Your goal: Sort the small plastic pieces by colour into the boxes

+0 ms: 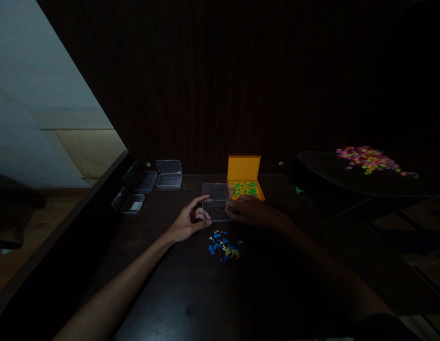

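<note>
An open clear plastic box (215,190) stands on the dark table, its lid tilted back. A few dark red pieces (215,209) show faintly inside. My left hand (192,219) grips the box's left side, with the index finger by the hinge and the thumb at the front edge. Over the box's right part, my right hand (246,209) has its fingertips bent together; anything between them is hidden. In front of the box lies a loose pile of small blue and yellow building bricks (225,246). Behind my right hand, an open orange box (244,168) holds small green pieces (246,188).
Several other open clear boxes stand at the back left, among them one box (169,181) and a nearer one (129,203) with a white patch. A dark surface (319,175) on the right bears a heap of pink and yellow pieces (367,158). A dark panel (206,94) rises behind.
</note>
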The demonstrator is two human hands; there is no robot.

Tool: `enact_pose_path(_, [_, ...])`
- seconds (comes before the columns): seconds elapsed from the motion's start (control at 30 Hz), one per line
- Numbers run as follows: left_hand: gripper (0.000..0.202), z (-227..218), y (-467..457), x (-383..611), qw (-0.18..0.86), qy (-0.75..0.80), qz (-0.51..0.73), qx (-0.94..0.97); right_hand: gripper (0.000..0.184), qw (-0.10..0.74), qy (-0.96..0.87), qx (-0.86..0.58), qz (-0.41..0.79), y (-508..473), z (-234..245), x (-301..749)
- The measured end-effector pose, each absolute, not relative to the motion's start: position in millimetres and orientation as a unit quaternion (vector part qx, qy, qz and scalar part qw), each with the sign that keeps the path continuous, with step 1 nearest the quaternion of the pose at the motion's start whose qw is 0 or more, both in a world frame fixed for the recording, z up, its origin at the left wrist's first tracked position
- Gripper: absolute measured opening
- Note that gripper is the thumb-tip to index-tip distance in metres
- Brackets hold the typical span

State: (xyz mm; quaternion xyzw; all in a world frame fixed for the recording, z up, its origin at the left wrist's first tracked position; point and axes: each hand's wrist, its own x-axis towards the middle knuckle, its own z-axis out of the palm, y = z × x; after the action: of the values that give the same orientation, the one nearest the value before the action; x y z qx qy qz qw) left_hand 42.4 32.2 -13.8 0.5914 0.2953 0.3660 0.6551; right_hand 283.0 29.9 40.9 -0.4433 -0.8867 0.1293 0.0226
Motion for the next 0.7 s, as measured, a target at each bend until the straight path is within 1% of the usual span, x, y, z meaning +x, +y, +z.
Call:
enact_pose_path(0.07, [0.077,-16.2,33.8,42.2,0.656,0.291,0.369,0.591,0.014,0.056,-0.882,-0.447,0.137,31.4,40.6,286.0])
enact_pose_path(0.13, [0.077,-18.9,35.5,41.9,0.656,0.287,0.371,0.591,0.014,0.065,-0.879,-0.450,0.143,32.3,41.0,287.5])
enact_pose_path(0.23, [0.076,-21.6,37.0,41.6,0.654,0.287,0.378,0.589,0.017,0.037,-0.880,-0.451,0.142,31.8,40.9,286.9])
enact_pose_path(0.4, [0.077,-21.6,36.7,41.3,0.656,0.297,0.370,0.586,0.020,-0.022,-0.878,-0.471,0.082,27.9,35.7,282.9])
enact_pose_path(0.53, [0.075,-22.0,36.7,41.2,0.655,0.294,0.371,0.589,0.020,-0.026,-0.881,-0.469,0.054,26.4,32.2,279.6])
enact_pose_path(0.7, [0.073,-20.8,36.6,41.6,0.649,0.287,0.378,0.594,0.023,-0.025,-0.887,-0.457,0.057,28.1,41.2,279.3])
